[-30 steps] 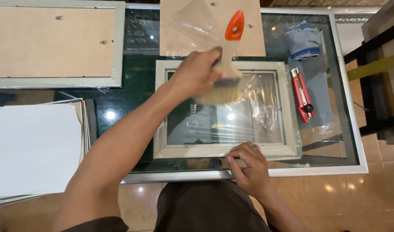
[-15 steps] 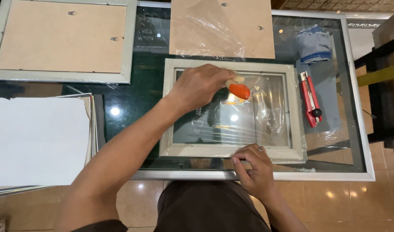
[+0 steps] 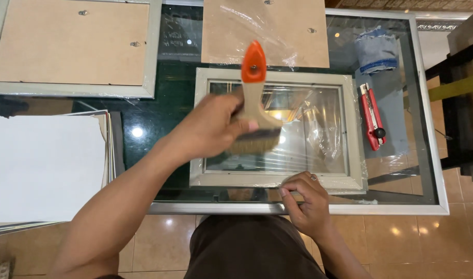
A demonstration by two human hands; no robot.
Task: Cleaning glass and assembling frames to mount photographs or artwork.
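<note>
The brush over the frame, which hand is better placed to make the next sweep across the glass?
Probably the left hand: it already grips the brush, bristles over the frame glass. The right hand presses on the frame's near edge, steadying it.

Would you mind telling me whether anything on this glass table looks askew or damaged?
Nothing looks damaged. The plastic film over the frame is wrinkled and loose, most at its right side. The left hand holds a brush over it; the right hand presses the frame's lower edge.
</note>
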